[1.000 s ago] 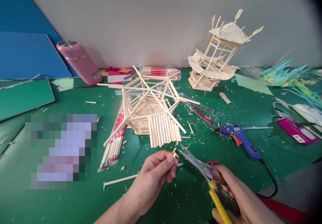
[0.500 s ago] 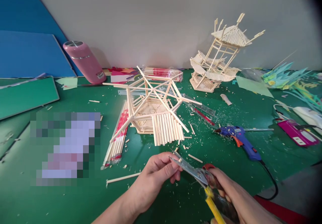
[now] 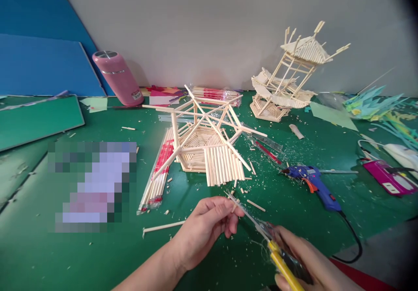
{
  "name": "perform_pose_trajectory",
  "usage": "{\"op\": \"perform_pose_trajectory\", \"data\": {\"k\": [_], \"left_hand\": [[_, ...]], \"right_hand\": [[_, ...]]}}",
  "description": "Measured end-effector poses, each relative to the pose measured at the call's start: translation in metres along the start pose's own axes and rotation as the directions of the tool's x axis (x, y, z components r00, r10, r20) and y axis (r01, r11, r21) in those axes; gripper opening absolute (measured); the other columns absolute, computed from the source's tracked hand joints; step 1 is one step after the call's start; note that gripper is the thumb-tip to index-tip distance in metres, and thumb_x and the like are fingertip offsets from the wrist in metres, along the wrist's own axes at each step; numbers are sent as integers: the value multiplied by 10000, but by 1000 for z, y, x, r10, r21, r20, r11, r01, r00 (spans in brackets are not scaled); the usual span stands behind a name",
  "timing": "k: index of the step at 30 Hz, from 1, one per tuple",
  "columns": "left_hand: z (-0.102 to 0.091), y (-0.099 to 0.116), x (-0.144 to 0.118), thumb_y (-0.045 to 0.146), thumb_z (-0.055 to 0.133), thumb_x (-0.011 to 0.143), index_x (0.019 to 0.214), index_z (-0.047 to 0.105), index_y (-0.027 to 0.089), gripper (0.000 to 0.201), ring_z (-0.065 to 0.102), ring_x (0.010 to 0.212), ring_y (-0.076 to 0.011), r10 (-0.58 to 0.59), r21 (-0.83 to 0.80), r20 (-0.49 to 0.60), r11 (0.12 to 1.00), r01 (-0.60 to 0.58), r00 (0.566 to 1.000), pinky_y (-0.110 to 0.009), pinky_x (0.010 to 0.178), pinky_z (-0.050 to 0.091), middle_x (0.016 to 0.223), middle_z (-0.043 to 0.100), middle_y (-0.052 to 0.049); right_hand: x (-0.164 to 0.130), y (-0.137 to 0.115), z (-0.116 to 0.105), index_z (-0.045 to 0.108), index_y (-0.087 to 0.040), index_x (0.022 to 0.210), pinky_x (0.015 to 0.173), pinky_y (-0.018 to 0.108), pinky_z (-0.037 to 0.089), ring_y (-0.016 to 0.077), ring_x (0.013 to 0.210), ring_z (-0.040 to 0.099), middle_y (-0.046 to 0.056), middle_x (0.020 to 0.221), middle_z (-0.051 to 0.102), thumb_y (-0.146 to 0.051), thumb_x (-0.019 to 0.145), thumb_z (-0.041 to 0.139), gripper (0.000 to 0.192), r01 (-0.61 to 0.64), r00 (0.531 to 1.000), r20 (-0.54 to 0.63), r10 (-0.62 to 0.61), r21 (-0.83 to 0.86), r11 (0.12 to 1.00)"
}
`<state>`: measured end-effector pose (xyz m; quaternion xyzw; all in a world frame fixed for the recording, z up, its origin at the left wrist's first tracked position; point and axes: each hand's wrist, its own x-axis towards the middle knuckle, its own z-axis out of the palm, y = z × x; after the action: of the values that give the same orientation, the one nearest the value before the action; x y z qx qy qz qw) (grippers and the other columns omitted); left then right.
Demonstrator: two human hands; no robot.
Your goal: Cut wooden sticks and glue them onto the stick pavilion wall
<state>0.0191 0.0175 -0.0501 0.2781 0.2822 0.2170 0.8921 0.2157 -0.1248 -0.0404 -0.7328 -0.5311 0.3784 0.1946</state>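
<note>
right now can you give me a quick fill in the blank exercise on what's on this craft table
1. The right hand holds scissors with ____ handles.
2. The left hand pinches a short wooden ____.
3. The glue gun lying on the green table is ____.
4. The bottle by the wall is ____.

Missing words: yellow; stick; blue; pink

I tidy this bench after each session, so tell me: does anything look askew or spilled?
Yes. The stick tower by the wall leans over, its roof tipped right. Wood chips lie scattered over the green mat, thickest near the glue gun, and a loose stick lies beside the left hand.
</note>
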Motion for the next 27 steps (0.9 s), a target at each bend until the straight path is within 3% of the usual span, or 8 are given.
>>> {"op": "perform_pose_trajectory", "data": {"k": [4, 10, 15, 19, 27], "left_hand": [[1, 0, 1, 312, 491, 830, 711, 669, 108, 297, 477, 536, -118, 5, -6, -25, 1000, -5, 1000, -234, 520, 314, 551, 550, -37], [5, 1, -1, 304, 605, 783, 609, 602, 143, 236, 404, 513, -96, 75, 88, -49, 994, -71, 996, -226, 524, 276, 538, 537, -2], [4, -2, -1, 280, 606, 790, 643, 615, 149, 197, 366, 497, -92, 104, 170, -60, 981, -92, 993, -231, 510, 255, 520, 520, 19], [3, -2, -1, 279, 586, 808, 603, 602, 154, 240, 345, 490, -97, 136, 227, -29, 966, -126, 990, -243, 512, 249, 498, 488, 28], [-3, -3, -4, 326, 589, 803, 666, 665, 161, 227, 336, 501, -109, 162, 389, 9, 909, -152, 987, -249, 507, 246, 499, 456, 29]], "right_hand": [[3, -8, -2, 588, -289, 1142, 702, 289, 574, 282, 947, 648, 33, 1088, 683, -294, 653, 661, 494, -1, 1000, 1, 1, 4, 1000], [11, -41, -3, 579, -256, 1137, 557, 222, 568, 201, 662, 689, 3, 736, 729, -247, 657, 606, 481, 47, 996, 72, -51, 62, 997], [10, -51, -4, 597, -210, 1044, 564, 257, 565, 218, 665, 684, 50, 798, 728, -234, 626, 599, 418, 18, 999, -41, -19, -36, 999], [6, -52, -5, 595, -227, 925, 569, 289, 558, 224, 660, 678, 54, 801, 722, -251, 627, 586, 299, 6, 999, -43, -9, -79, 997], [2, -48, -5, 542, -266, 1070, 620, 299, 547, 278, 796, 682, 40, 893, 724, -231, 552, 679, 537, 26, 997, -66, -31, -73, 997]]}}
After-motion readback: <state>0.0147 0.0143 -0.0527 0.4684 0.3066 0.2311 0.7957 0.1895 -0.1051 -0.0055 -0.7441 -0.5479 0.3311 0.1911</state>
